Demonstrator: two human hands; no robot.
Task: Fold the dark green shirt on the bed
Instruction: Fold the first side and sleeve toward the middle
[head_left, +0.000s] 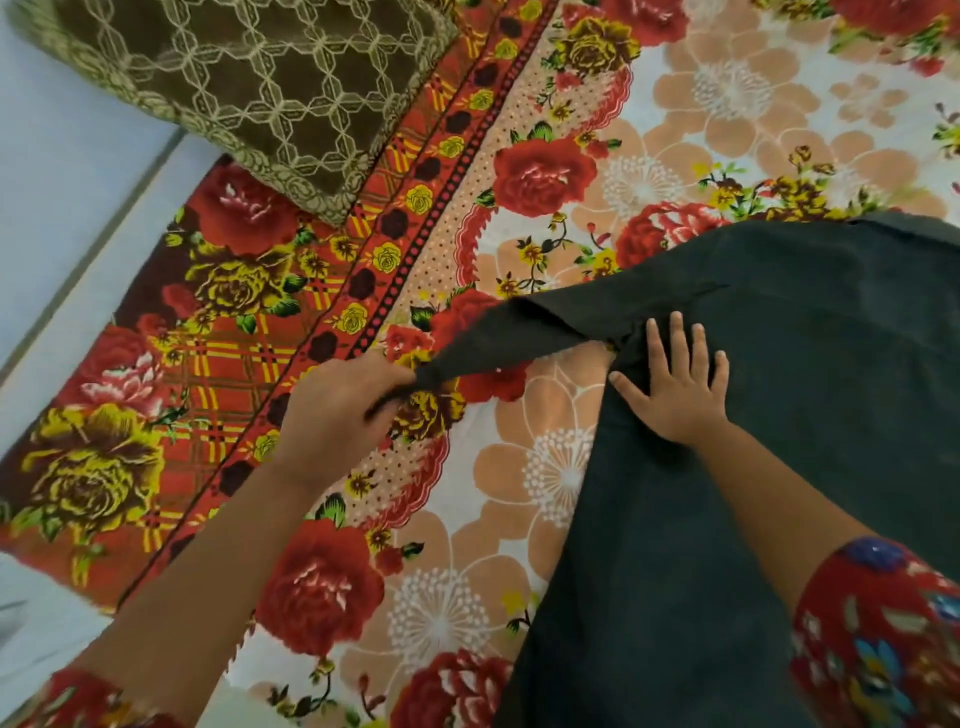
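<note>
- The dark green shirt (779, 415) lies spread on the bed (545, 467), body flat, one sleeve (519, 332) stretched out to the side. The folding looks barely begun; that sleeve is not yet laid over.
- Left hand (343, 410): fingers curled tight round the sleeve's end, gripping it.
- Right hand (675, 384): flat, fingers spread, pressing the shirt near the armpit.

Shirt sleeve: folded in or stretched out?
Stretched out: left grip holds the sleeve end, taut away from the shirt; right grip presses it flat.
</note>
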